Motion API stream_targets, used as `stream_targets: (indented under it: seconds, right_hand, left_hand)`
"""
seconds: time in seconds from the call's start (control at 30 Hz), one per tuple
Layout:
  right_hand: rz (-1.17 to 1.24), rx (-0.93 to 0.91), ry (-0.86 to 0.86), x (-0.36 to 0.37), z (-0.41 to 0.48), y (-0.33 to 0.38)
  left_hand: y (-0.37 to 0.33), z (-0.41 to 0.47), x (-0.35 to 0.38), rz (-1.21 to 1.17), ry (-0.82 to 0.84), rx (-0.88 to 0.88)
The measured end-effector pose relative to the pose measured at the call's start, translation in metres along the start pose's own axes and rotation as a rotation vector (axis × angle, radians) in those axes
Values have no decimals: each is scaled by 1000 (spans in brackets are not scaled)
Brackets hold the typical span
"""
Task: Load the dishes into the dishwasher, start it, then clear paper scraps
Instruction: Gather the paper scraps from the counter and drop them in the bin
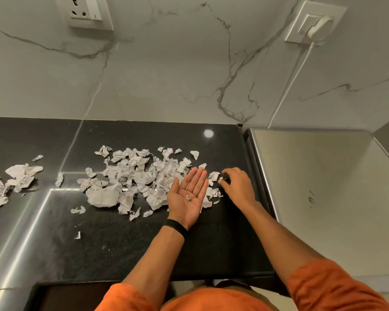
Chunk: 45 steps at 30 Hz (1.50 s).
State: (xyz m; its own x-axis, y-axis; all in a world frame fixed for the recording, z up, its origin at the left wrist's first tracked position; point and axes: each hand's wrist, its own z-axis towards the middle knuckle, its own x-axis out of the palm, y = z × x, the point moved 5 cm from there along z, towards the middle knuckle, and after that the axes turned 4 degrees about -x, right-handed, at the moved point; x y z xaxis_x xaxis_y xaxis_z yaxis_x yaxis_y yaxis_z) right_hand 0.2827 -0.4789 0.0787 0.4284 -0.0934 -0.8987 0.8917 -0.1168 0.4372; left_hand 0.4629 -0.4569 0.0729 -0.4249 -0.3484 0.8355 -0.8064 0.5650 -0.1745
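Surface (112,261) stands largely bare along the near edge and the rear strip below the wall (166,75); paper scraps (130,178) block the centre, a smaller heap (18,178) the far left, and a steel unit (312,176) closes the right side.

On the black bench (99,254) the left hand (188,196) lies palm up, fingers straight, with a tiny scrap (188,197) in it. At its three o'clock the right hand (237,186) pinches a small scrap (220,178). The main heap of paper scraps (130,178) spreads toward nine o'clock, and a smaller heap (11,182) lies beyond it.
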Motion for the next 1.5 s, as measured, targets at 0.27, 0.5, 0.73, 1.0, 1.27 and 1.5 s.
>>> stream_targets:
  seconds: [0.27, 0.5, 0.73, 1.0, 1.27, 1.5]
  right_hand:
    - [-63, -85, 36, 14, 2, -7]
    - [-9, -115, 18, 16, -2, -12]
    - [400, 0, -55, -6, -20, -6]
    - [432, -327, 83, -16, -40, 58]
    - [566, -238, -49, -32, -3, 32]
    - [63, -328, 209, 12, 46, -3]
  left_hand:
    - [8, 5, 4, 26, -22, 26]
    - [13, 9, 7, 17, -43, 46]
    - [12, 11, -2, 0, -108, 106]
    - [21, 26, 6, -34, -89, 112]
    - [17, 23, 5, -104, -66, 126]
    - [7, 10, -5, -160, -75, 173]
